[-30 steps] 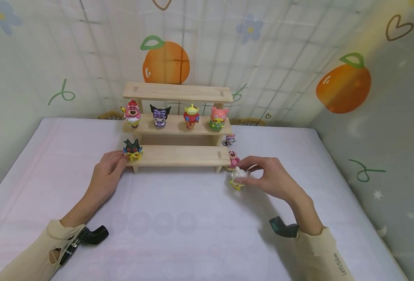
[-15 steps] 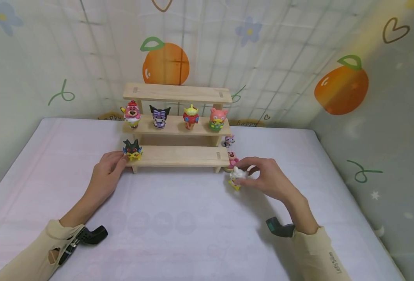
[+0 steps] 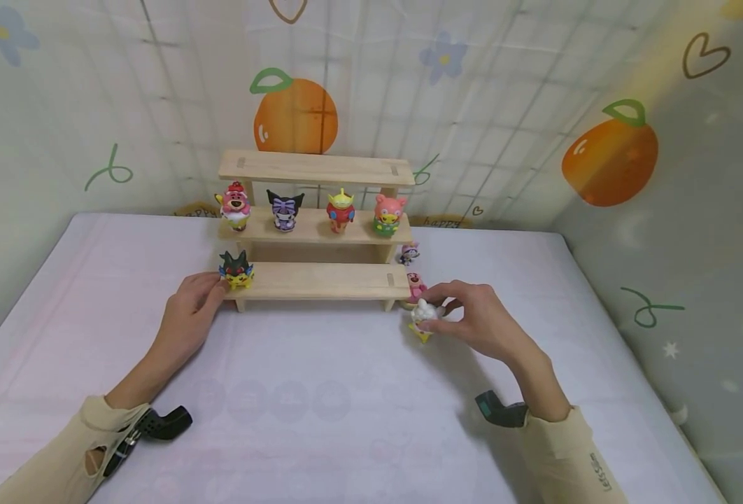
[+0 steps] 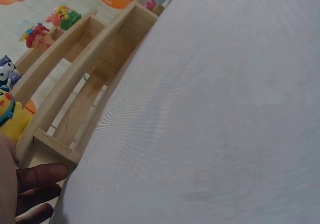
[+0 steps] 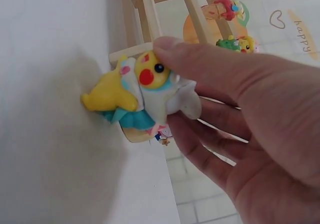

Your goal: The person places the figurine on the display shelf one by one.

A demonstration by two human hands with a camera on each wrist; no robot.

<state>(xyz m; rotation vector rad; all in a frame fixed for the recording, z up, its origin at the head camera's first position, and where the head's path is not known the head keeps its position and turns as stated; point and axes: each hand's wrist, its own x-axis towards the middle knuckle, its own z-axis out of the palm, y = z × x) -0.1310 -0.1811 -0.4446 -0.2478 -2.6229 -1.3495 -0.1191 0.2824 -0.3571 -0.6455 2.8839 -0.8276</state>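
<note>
My right hand [image 3: 478,322] pinches a small toy figurine [image 3: 423,318] with a white hood and yellow body between thumb and fingers, low over the table. Up close in the right wrist view, the figurine [image 5: 137,91] has a red cheek and a teal skirt and leans sideways in that picture. My left hand [image 3: 189,304] rests at the left end of the wooden tiered stand [image 3: 321,281], right beside a yellow figurine in a black hood [image 3: 237,271] upright on the lowest step. Relaxed left fingers [image 4: 42,176] extend past the stand's end in the left wrist view.
On the middle step stand a pink bear in a red hat [image 3: 236,208], a black-hooded purple figurine [image 3: 285,211], a green-headed figurine in red [image 3: 341,211] and a pink-and-green one [image 3: 387,215]. Right of the stand are a pink bear [image 3: 415,285] and a small purple figurine [image 3: 409,253].
The whole head view has shifted slightly. My right hand, still pinching the white-hooded figurine, has barely moved against the stand; the left hand stays at the stand's end.
</note>
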